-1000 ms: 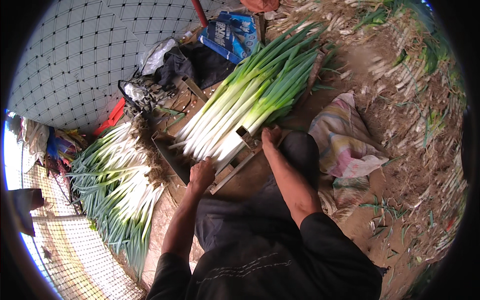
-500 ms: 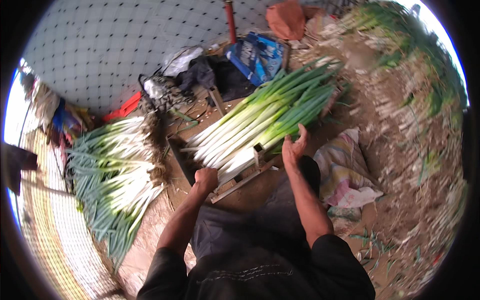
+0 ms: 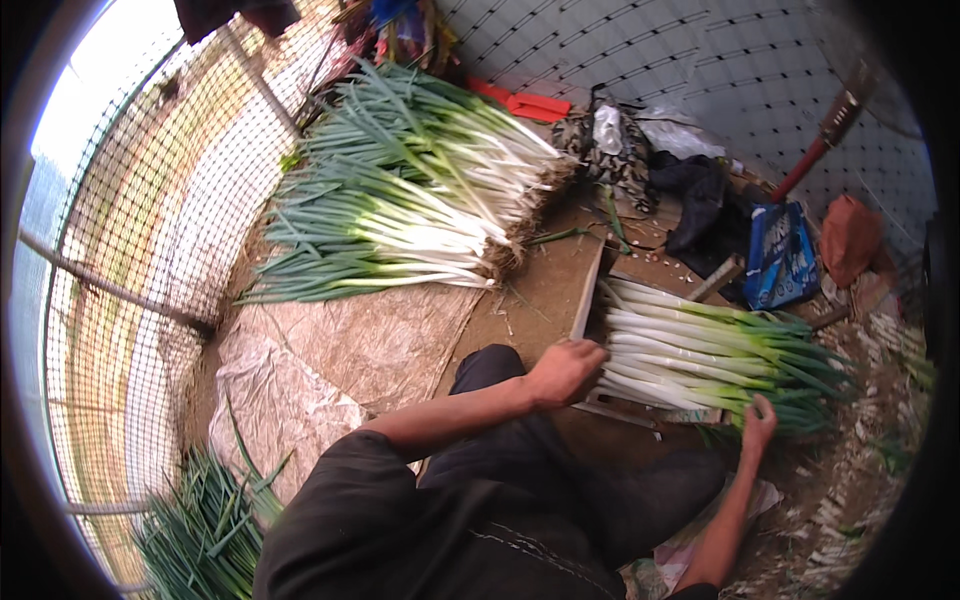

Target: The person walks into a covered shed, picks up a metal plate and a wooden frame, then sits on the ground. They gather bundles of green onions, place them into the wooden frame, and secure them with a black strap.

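Note:
A thick bundle of long green onions point(image 3: 680, 340) lies in a low frame point(image 3: 587, 287), white stems at the left and green leaves at the right. My left hand point(image 3: 567, 373) is closed in a fist at the near left corner, beside the white ends; whatever its fingers hold is hidden. Along the near edge of the leaves, my right hand point(image 3: 758, 420) touches the bundle with curled fingers. I cannot make out what is in them.
A large pile of rooted green onions point(image 3: 400, 200) lies on the far left, with more green onions point(image 3: 200, 530) at lower left. A brownish sheet point(image 3: 340, 350) covers ground between them. Netting point(image 3: 130, 250) bounds the left. A blue package point(image 3: 780, 255) stands behind the frame.
The view has swung left, so the framed bundle now appears farther right. My right hand's fingers, spread before, are now curled at the leaves. My left hand stays closed by the white ends.

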{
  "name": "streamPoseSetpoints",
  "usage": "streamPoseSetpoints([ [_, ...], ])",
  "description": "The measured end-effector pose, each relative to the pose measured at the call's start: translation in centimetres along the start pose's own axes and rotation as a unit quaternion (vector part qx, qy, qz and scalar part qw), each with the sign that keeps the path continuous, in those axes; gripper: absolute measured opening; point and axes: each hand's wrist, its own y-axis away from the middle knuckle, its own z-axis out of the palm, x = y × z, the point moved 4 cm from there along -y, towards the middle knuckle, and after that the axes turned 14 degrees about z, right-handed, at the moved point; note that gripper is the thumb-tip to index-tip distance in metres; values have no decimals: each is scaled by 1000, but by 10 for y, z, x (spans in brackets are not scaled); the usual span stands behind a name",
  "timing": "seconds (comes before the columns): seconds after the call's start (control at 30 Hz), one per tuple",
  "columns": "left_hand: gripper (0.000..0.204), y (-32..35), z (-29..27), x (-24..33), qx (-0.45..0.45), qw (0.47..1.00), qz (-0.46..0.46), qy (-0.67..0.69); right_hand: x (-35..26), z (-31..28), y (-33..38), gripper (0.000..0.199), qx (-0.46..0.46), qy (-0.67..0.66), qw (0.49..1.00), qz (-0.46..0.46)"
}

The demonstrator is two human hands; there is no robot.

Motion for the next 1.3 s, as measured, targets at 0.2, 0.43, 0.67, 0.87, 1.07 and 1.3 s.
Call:
streamPoseSetpoints([
  [0.2, 57, 160, -19, -162, 172, 839, -490, 163, -220, 12, 23, 34, 4, -226, 972, -65],
  [0.43, 66, 284, -9, -295, 425, 603, -597, 316, -381, 314, 137, 47, -265, -318, 894, 168],
  [0.67, 65, 257, -33, -342, 417, 490, -640, 420, -304, 560, 109, 81, -279, -205, 823, 450],
  [0.87, 88, 288, -44, -371, 521, 431, -627, 387, -331, 655, 92, 80, -347, -166, 827, 410],
  [1.07, 91, 264, -55, -409, 558, 387, -617, 398, -383, 711, 115, 88, -378, 201, 893, 136],
  [1.3, 96, 268, -47, -412, 535, 395, -652, 365, -474, 728, 111, 90, -341, 214, 855, -327],
])
